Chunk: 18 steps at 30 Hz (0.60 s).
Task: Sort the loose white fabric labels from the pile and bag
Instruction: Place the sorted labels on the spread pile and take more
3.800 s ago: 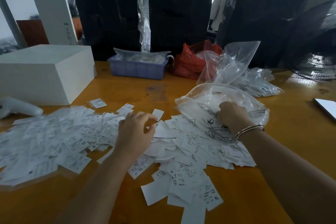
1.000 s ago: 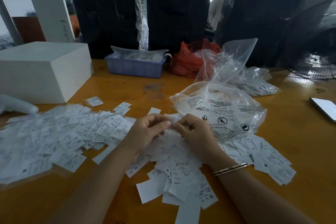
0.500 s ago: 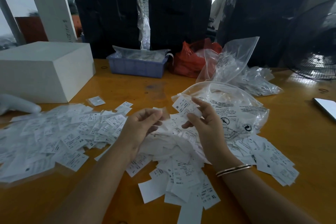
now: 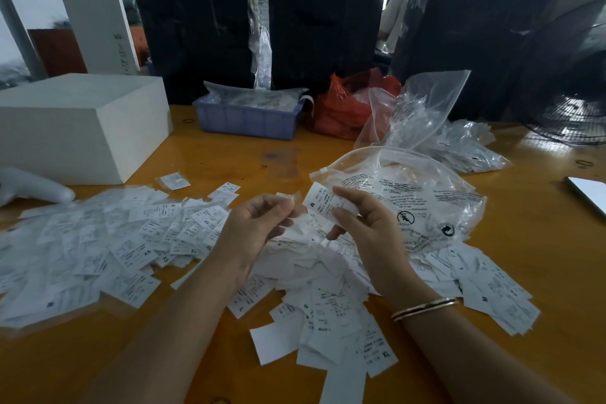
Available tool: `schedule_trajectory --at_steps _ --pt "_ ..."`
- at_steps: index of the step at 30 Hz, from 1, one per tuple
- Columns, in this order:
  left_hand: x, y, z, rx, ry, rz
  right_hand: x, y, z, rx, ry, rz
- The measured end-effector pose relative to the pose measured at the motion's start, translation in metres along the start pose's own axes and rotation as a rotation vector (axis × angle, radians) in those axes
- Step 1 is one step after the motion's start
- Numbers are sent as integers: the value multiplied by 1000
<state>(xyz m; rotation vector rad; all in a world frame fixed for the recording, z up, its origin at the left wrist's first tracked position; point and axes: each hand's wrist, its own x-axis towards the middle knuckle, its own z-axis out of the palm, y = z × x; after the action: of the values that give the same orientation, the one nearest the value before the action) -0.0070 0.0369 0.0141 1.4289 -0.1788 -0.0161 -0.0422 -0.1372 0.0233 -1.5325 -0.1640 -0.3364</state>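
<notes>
Head view: right hand (image 4: 370, 229) pinches label (image 4: 323, 202) (marked M) beside left hand (image 4: 252, 226).

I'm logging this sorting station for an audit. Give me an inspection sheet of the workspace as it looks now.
Surface: orange wooden table, glossy.
Job's things: label pile mid-table; spread labels on the left; clear zip bag behind the pile.
Clutter: white box, blue crate, red bag, more clear bags.
Grips: left hand pinches a label; right hand holds an M label.
Cables: nothing seen.
Surroundings: black bundles, fan, a person standing behind.
</notes>
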Motion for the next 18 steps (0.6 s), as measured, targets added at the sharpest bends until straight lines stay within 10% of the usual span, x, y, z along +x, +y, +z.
schedule_trajectory --at_steps 18 --pt "0 0 1 80 30 14 1 2 2 15 -72 46"
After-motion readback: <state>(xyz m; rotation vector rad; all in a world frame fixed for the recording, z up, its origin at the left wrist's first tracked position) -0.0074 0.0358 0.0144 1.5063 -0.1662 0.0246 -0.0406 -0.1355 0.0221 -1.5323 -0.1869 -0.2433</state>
